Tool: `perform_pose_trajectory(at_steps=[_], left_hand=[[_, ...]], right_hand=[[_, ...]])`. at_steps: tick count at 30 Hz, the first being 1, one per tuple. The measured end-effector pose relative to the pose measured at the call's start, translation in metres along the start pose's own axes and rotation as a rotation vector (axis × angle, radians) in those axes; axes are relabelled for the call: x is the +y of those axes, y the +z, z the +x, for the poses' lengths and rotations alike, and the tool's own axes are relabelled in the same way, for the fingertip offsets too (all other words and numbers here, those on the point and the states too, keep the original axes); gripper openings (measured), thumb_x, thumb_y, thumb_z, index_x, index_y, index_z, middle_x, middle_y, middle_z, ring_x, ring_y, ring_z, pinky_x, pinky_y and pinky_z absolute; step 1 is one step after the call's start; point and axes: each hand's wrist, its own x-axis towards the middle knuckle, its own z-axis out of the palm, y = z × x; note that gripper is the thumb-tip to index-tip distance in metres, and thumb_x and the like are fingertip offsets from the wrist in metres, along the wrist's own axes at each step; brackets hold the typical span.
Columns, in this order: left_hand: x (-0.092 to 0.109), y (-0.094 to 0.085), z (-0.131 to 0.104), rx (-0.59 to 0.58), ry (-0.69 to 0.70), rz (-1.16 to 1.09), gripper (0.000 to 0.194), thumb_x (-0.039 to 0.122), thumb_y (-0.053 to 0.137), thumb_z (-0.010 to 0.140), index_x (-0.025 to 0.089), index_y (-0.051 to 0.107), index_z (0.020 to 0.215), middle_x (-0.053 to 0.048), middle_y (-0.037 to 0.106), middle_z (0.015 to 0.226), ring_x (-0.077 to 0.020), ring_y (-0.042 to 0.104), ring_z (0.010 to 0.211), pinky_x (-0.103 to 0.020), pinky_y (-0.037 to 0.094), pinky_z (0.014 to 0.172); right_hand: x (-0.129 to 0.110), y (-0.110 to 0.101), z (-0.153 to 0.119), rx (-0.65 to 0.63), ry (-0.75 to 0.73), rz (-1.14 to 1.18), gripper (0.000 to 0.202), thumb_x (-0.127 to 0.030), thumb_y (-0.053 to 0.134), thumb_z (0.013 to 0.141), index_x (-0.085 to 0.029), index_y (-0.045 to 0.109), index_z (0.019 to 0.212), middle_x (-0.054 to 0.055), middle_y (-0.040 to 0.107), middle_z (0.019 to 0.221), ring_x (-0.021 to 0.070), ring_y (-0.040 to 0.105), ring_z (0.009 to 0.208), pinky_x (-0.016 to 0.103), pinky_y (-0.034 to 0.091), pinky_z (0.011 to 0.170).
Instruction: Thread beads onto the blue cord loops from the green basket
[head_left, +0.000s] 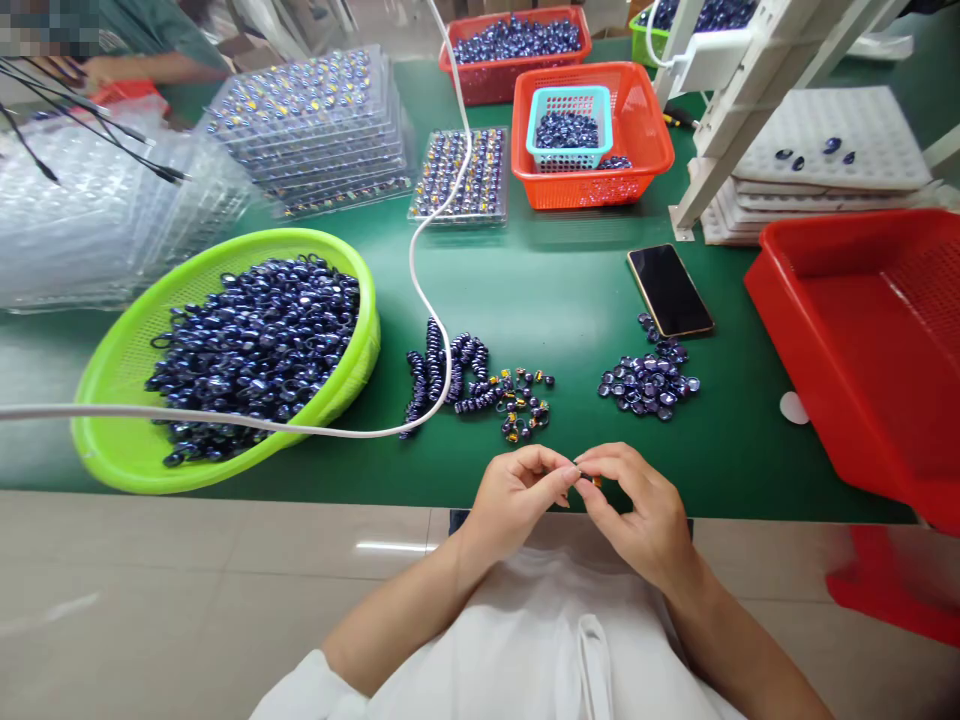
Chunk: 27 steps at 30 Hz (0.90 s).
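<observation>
My left hand (517,497) and my right hand (641,510) meet at the table's front edge, fingertips pinched together. Between them is a small dark ring (586,477) with a bit of gold colour on it, mostly covered by the fingers. Just beyond my left hand lies a loose group of dark rings with gold parts (523,405). Rows of dark rings (433,365) stand packed side by side to its left. A pile of shiny dark-blue stone-like pieces (649,385) lies beyond my right hand. At left, a lime-green basket (365,345) holds a heap of dark rings (255,345).
A white cable (420,275) crosses the table and green basket. Behind are a filled clear tray (459,175), stacked trays (307,130) and an orange basket (637,140). A phone (670,290) and red bin (825,400) lie right. A person's arm (150,68) shows back left.
</observation>
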Motion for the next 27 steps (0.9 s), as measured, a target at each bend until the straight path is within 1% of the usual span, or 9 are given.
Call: perform_pose_trajectory(at_steps=[3, 5, 9, 12, 15, 17, 21, 24, 27], left_hand=[[-0.002, -0.009, -0.005, -0.016, 0.098, 0.16, 0.022, 0.036, 0.071, 0.084, 0.015, 0.072, 0.079, -0.006, 0.072, 0.077, -0.0154, 0.064, 0.067, -0.026, 0.052, 0.064], [-0.002, -0.022, -0.007, 0.03, 0.226, 0.348, 0.018, 0.034, 0.068, 0.087, 0.017, 0.074, 0.084, -0.007, 0.073, 0.081, -0.0176, 0.066, 0.073, -0.027, 0.053, 0.067], [0.003, -0.063, -0.003, 0.33, 0.517, 0.774, 0.016, 0.025, 0.063, 0.09, 0.021, 0.071, 0.103, -0.009, 0.072, 0.105, -0.0208, 0.067, 0.09, -0.03, 0.055, 0.077], [0.004, -0.091, 0.007, 0.472, 0.568, 1.04, 0.027, 0.021, 0.06, 0.091, 0.021, 0.064, 0.117, -0.011, 0.068, 0.116, -0.0211, 0.068, 0.089, -0.033, 0.056, 0.078], [0.002, -0.106, 0.017, 0.454, 0.595, 1.233, 0.025, 0.018, 0.056, 0.092, 0.02, 0.064, 0.116, -0.011, 0.07, 0.111, -0.026, 0.067, 0.102, -0.039, 0.055, 0.089], [-0.001, -0.11, 0.021, 0.433, 0.601, 1.293, 0.023, 0.017, 0.054, 0.092, 0.019, 0.065, 0.113, -0.011, 0.071, 0.107, -0.0272, 0.066, 0.104, -0.041, 0.053, 0.093], [-0.002, -0.112, 0.021, 0.445, 0.52, 1.292, 0.021, 0.023, 0.057, 0.092, 0.016, 0.066, 0.109, -0.01, 0.07, 0.091, -0.0237, 0.069, 0.082, -0.038, 0.056, 0.081], [0.002, -0.113, 0.017, 0.461, 0.475, 1.246, 0.019, 0.024, 0.062, 0.089, 0.017, 0.069, 0.105, -0.007, 0.072, 0.085, -0.0213, 0.068, 0.072, -0.034, 0.056, 0.074], [0.009, -0.107, 0.007, 0.454, 0.505, 1.118, 0.016, 0.025, 0.065, 0.087, 0.019, 0.07, 0.101, -0.005, 0.073, 0.084, -0.0193, 0.068, 0.071, -0.031, 0.055, 0.072]], right_hand=[[0.0, 0.003, 0.0, -0.03, 0.031, 0.035, 0.017, -0.011, 0.061, 0.087, -0.023, 0.061, 0.099, 0.005, 0.068, 0.097, 0.0195, 0.067, 0.093, 0.033, 0.056, 0.079], [0.001, 0.002, 0.0, -0.046, 0.056, 0.058, 0.015, -0.011, 0.059, 0.088, -0.023, 0.061, 0.096, 0.005, 0.068, 0.097, 0.0193, 0.067, 0.093, 0.032, 0.055, 0.079], [0.002, -0.005, 0.002, -0.074, 0.114, 0.08, 0.013, -0.011, 0.059, 0.088, -0.024, 0.062, 0.091, 0.004, 0.068, 0.098, 0.0185, 0.066, 0.093, 0.031, 0.054, 0.081], [0.003, -0.008, 0.004, -0.083, 0.147, 0.085, 0.012, -0.013, 0.059, 0.088, -0.024, 0.062, 0.089, 0.004, 0.068, 0.1, 0.0184, 0.067, 0.093, 0.031, 0.054, 0.081], [0.002, -0.006, 0.005, -0.097, 0.149, 0.092, 0.012, -0.013, 0.059, 0.088, -0.024, 0.063, 0.089, 0.004, 0.068, 0.1, 0.0185, 0.066, 0.094, 0.031, 0.054, 0.082], [0.002, -0.003, 0.005, -0.108, 0.142, 0.101, 0.012, -0.012, 0.058, 0.088, -0.023, 0.062, 0.089, 0.005, 0.067, 0.1, 0.0185, 0.066, 0.094, 0.032, 0.054, 0.082], [0.004, 0.002, 0.003, -0.107, 0.15, 0.118, 0.012, -0.012, 0.059, 0.088, -0.023, 0.062, 0.09, 0.005, 0.068, 0.099, 0.0184, 0.066, 0.093, 0.033, 0.054, 0.083], [0.005, 0.002, 0.002, -0.11, 0.164, 0.128, 0.012, -0.012, 0.059, 0.088, -0.024, 0.062, 0.089, 0.004, 0.068, 0.098, 0.0183, 0.066, 0.091, 0.033, 0.055, 0.082], [0.005, 0.002, 0.002, -0.124, 0.177, 0.146, 0.011, -0.013, 0.059, 0.088, -0.024, 0.062, 0.089, 0.004, 0.068, 0.097, 0.0182, 0.067, 0.092, 0.032, 0.055, 0.083]])
